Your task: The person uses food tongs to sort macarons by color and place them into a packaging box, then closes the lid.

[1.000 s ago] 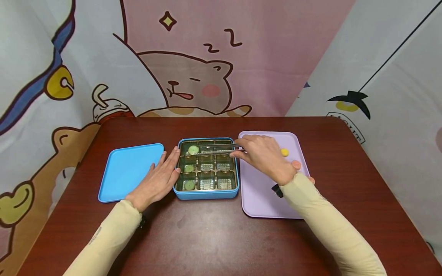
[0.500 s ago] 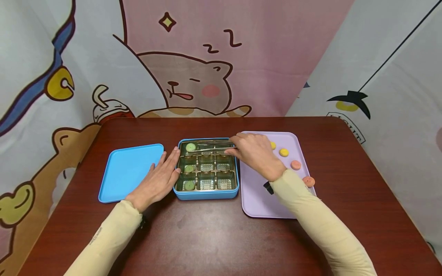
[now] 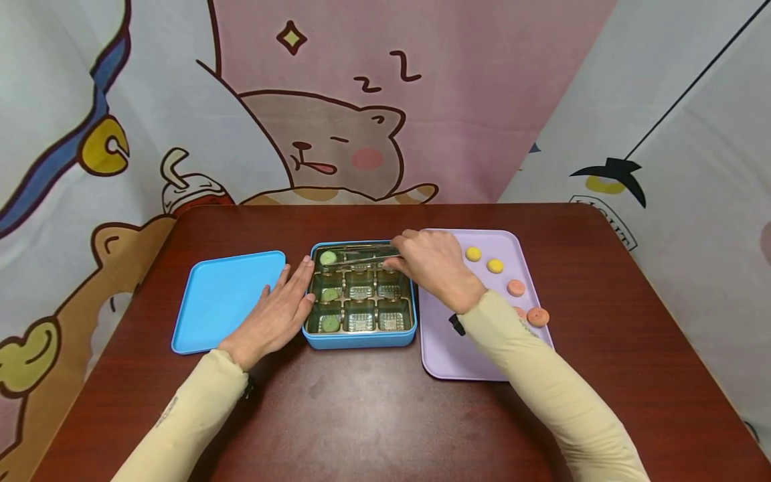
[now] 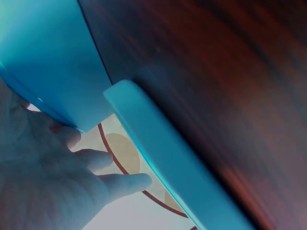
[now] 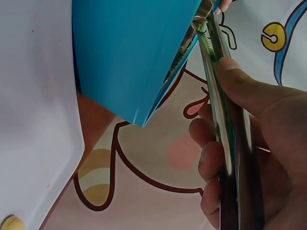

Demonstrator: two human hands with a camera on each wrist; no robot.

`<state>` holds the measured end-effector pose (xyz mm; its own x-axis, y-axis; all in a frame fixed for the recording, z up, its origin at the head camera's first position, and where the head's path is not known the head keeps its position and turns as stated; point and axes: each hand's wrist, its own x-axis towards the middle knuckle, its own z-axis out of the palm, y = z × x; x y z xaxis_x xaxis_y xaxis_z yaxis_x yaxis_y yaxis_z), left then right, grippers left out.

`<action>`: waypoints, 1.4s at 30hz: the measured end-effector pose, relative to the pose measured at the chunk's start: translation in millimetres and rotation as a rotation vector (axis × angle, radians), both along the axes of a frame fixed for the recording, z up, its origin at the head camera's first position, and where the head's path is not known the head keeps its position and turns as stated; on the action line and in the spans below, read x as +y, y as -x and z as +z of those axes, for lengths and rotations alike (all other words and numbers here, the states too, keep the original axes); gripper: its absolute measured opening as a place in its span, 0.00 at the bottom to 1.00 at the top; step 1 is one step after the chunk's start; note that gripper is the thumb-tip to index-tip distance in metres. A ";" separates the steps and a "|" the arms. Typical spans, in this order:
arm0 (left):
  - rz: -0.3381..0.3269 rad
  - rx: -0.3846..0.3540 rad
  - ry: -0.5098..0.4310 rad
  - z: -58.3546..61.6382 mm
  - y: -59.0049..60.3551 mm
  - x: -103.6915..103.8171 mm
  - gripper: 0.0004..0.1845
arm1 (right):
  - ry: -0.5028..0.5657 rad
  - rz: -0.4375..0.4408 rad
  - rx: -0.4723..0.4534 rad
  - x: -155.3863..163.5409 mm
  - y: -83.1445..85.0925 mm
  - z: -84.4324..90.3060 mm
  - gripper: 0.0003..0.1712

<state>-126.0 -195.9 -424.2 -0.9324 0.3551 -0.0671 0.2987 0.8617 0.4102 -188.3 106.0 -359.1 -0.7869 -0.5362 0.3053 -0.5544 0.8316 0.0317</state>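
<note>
My right hand (image 3: 436, 268) grips metal tongs (image 3: 361, 260) over the back row of a blue box (image 3: 361, 341) with a gold divided insert. The tongs' tips are at a small green round cookie (image 3: 328, 258) in the back left compartment; whether they still pinch it is unclear. Two more green cookies lie in the left column, one in the middle compartment (image 3: 329, 294) and one in the front (image 3: 330, 323). With fingers straight, my left hand (image 3: 274, 311) rests against the box's left side. The right wrist view shows fingers curled round the tongs (image 5: 225, 143).
A lilac tray (image 3: 460, 348) right of the box bears yellow cookies (image 3: 495, 266) and pink ones (image 3: 515, 288); an orange-pink cookie (image 3: 538, 317) lies at its right edge. Left of the box is a blue lid (image 3: 225, 301). A cartoon-printed cloth (image 3: 482, 100) hangs behind the table.
My right hand has moved left with the tongs, bringing the green cookie left and down into the back left compartment. More cookies on the tray have come into view. My left hand stays put.
</note>
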 end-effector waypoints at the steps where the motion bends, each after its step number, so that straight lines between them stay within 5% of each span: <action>1: -0.001 0.000 0.000 -0.2 0.1 0.2 0.34 | 0.001 0.000 0.003 -0.1 -0.2 0.0 0.20; 29: -0.003 -0.004 0.010 0.9 1.1 0.2 0.34 | 0.167 0.000 0.067 60.7 -38.8 17.0 0.22; 42: -0.002 0.003 0.010 -0.3 0.4 -1.5 0.34 | 0.222 -0.123 0.061 115.2 -69.5 18.4 0.26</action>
